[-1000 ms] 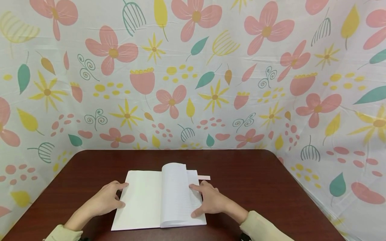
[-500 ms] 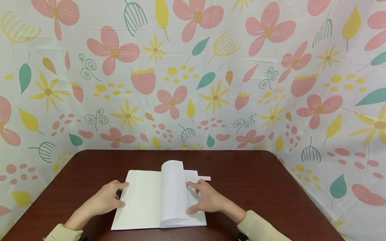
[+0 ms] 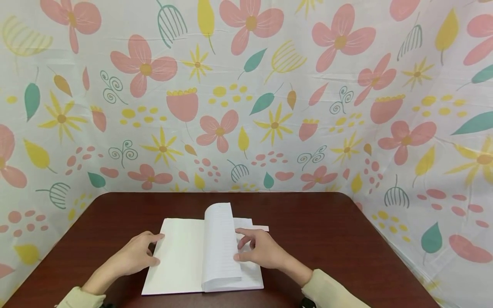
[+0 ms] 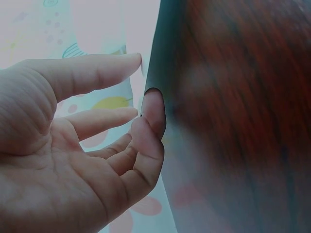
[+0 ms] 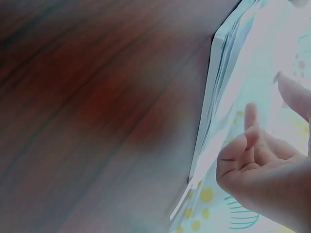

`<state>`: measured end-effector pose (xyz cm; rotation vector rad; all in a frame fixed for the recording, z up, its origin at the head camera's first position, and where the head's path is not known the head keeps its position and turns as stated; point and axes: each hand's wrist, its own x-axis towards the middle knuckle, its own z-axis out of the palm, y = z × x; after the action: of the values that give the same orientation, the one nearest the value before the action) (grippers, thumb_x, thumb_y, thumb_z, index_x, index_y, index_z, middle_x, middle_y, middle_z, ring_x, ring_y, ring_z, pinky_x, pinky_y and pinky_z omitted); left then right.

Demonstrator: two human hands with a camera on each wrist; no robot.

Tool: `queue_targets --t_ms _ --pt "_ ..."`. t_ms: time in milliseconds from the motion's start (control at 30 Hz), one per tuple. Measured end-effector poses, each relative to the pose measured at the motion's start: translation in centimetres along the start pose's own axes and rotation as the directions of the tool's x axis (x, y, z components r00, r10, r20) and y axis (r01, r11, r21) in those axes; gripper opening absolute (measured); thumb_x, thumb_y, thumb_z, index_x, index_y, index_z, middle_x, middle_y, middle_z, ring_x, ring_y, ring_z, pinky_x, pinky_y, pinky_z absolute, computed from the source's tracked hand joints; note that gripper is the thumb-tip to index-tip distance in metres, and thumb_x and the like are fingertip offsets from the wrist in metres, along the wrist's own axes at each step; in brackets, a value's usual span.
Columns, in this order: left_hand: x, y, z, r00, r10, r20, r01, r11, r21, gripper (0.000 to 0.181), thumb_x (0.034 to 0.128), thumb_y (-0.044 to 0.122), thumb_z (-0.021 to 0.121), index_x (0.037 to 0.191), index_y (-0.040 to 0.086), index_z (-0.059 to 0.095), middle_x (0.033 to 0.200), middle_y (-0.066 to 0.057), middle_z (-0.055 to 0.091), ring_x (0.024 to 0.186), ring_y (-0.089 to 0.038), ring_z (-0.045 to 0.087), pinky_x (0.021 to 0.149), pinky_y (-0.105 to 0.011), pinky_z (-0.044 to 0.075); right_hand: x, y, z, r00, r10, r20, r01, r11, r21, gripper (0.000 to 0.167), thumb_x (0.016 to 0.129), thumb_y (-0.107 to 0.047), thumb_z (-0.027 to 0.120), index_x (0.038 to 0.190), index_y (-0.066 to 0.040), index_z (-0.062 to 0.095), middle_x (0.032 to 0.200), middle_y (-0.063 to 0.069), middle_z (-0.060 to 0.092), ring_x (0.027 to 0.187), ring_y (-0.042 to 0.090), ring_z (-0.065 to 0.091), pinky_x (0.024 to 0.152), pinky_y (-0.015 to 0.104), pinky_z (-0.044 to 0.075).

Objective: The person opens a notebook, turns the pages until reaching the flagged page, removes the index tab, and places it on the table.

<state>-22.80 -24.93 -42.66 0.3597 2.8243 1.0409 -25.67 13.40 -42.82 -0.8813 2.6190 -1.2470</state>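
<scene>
We've got the notebook (image 3: 177, 261) open on the table (image 3: 327, 239), our left hand (image 3: 132, 255) gripping its left edge. Our right hand (image 3: 265, 251) has thumb (image 3: 245, 256) and forefinger (image 3: 245, 232) at the raised pages (image 3: 220, 248); can't tell if they're pinching. We'd go slow to avoid creases, left side anchored.

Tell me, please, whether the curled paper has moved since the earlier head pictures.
Yes: in the head view, the free edge of the curled paper has shifted left, judged against the table, and farther from the tab.
</scene>
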Motion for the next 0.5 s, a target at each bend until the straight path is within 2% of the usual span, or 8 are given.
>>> queue_targets --t_ms 133,233,367,500 --pt "0.0 -0.2 0.0 1.000 0.005 0.000 -0.005 1.000 -0.008 0.068 0.0774 -0.005 0.085 0.139 -0.015 0.058 0.113 -0.017 0.061 0.075 -0.018 0.062 0.064 -0.032 0.053 0.2 -0.1 0.2 1.000 0.016 -0.010 -0.015 0.999 0.031 0.067 0.087 -0.023 0.088 0.145 -0.002 0.063 0.086 -0.012 0.074 0.088 0.015 0.062 0.083 0.033 0.049" --pt "0.0 -0.2 0.0 1.000 0.013 0.003 -0.013 1.000 -0.009 0.069 0.0775 -0.005 0.085 0.139 -0.016 0.058 0.113 -0.018 0.061 0.075 -0.018 0.062 0.064 -0.031 0.052 0.4 -0.3 0.4 1.000 0.018 -0.023 -0.017 0.999 0.043 0.067 0.087 -0.022 0.088 0.146 -0.002 0.062 0.083 -0.013 0.075 0.095 0.019 0.065 0.086 0.035 0.050" --pt "0.0 -0.2 0.0 1.000 0.009 0.003 -0.008 1.000 -0.009 0.069 0.0775 -0.005 0.085 0.140 -0.015 0.058 0.115 -0.018 0.061 0.075 -0.018 0.062 0.064 -0.032 0.052 0.7 -0.9 0.7 0.999 0.019 -0.038 -0.017 0.998 0.066 0.068 0.087 -0.020 0.088 0.147 -0.003 0.061 0.084 -0.011 0.075 0.095 0.023 0.062 0.081 0.031 0.048" --pt "0.1 -0.2 0.0 1.000 0.002 0.000 -0.002 1.000 -0.013 0.068 0.0771 -0.005 0.085 0.139 -0.014 0.059 0.114 -0.018 0.061 0.075 -0.018 0.063 0.063 -0.032 0.053 0.9 -1.5 1.2 0.999 0.011 -0.043 -0.007 0.996 0.090 0.067 0.087 -0.018 0.088 0.146 -0.002 0.061 0.083 -0.009 0.076 0.082 0.017 0.059 0.073 0.026 0.045"
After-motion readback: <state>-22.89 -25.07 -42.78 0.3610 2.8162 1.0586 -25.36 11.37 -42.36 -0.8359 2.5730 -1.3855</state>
